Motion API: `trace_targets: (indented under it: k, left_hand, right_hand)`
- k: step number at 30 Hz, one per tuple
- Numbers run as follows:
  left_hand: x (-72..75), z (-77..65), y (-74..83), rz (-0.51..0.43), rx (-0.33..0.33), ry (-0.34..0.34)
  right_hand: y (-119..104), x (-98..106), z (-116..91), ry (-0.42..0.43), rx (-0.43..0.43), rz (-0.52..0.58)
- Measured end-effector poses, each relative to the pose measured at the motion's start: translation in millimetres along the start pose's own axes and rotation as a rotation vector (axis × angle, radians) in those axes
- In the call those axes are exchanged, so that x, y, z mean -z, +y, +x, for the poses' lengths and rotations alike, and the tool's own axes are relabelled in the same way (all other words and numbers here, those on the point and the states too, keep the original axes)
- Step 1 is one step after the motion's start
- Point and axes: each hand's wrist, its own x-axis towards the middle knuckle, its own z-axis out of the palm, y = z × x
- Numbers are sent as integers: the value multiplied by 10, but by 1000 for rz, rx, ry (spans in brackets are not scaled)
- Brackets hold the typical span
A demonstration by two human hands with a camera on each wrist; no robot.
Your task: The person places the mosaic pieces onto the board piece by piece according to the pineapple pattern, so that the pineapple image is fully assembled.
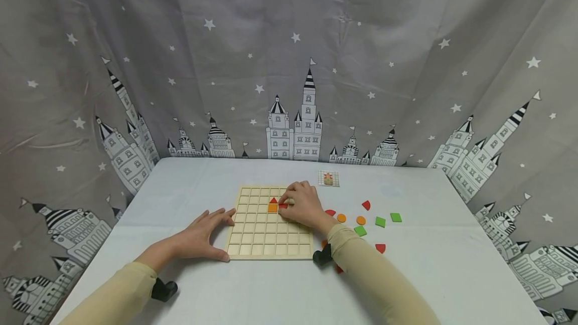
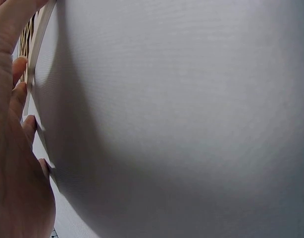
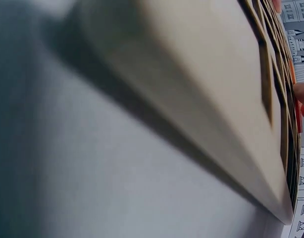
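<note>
Pinching a red piece (image 1: 283,206), with direction and long axis partly covered, in the right hand (image 1: 305,206) at the gridded board (image 1: 258,237), beside an orange square (image 1: 272,208), and touching the board's left edge with the spread left hand (image 1: 200,236).

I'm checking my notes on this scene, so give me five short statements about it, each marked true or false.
1. The left hand touches the board. True.
2. The card lies on the board. False: it lies on the table, off the board.
3. An orange square sits on the board. True.
4. The right hand touches a green piece. False: it touches a red piece.
5. Several green pieces lie right of the board. True.
</note>
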Motion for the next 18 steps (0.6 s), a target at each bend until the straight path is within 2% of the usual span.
trace_targets:
  k: [9, 18]
  left_hand:
    - [11, -1, 1, 1, -1, 0]
    - [-1, 1, -13, 1, 10, -7]
  right_hand:
    - [77, 19, -34, 21, -10, 1]
    - [77, 103, -41, -11, 7, 8]
